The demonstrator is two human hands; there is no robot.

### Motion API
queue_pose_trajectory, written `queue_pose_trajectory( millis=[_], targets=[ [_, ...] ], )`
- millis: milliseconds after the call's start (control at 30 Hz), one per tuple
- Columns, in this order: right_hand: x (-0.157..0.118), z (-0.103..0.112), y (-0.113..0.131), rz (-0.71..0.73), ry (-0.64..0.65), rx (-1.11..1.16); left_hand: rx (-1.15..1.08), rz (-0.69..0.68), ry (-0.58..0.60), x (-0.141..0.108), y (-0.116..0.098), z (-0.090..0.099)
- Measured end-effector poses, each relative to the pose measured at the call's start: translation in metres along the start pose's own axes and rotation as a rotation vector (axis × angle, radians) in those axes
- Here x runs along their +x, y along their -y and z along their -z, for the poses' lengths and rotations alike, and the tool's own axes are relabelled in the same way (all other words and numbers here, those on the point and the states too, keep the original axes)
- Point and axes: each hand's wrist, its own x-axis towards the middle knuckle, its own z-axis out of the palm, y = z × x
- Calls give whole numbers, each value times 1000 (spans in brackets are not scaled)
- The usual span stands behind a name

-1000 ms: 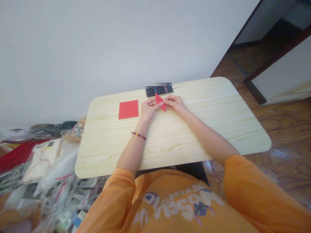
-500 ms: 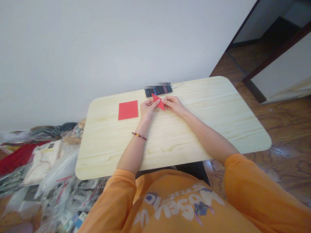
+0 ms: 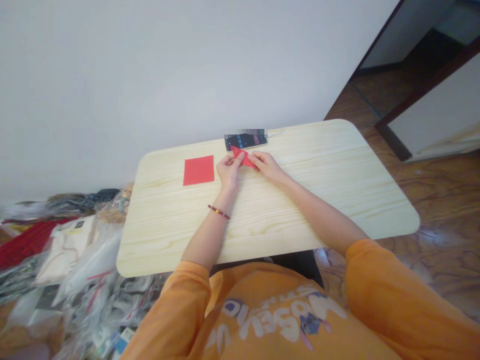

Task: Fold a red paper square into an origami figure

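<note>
A small folded piece of red paper [image 3: 247,160], pointed at its ends, is held above the table between my two hands. My left hand [image 3: 228,167] pinches its left side, thumb on top. On the right side, the thumb and fingers of my right hand [image 3: 267,165] close on the paper. Parts of the folds are hidden by my fingers. To the left of my left hand, a flat red paper square [image 3: 198,170] lies on the table.
The light wooden table [image 3: 300,220] stands against a white wall. A phone [image 3: 246,141] with a white cable lies at its far edge, just beyond my hands. Plastic bags and clothes [image 3: 86,260] are heaped to the left of the table.
The folded paper has turned slightly in my fingers and its long axis lies flatter. My right fingers have shifted a little along it. The red square stays put.
</note>
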Motion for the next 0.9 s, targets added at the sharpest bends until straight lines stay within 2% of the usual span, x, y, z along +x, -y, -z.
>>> queue_pose_trajectory(
  millis=[133, 367, 600, 900],
  targets=[
    [0, 0, -3, 21, 38, 73, -20, 3, -24, -1, -3, -1],
    [-2, -2, 5, 17, -15, 26, -53, 24, -23, -1, -5, -3],
    [-4, -2, 4, 13, 39, 177, -42, 1, -48, 0, -4, -2],
    [-3, 0, 6, 19, -9, 63, -134, 39, -52, 2, -5, -3]
  ],
)
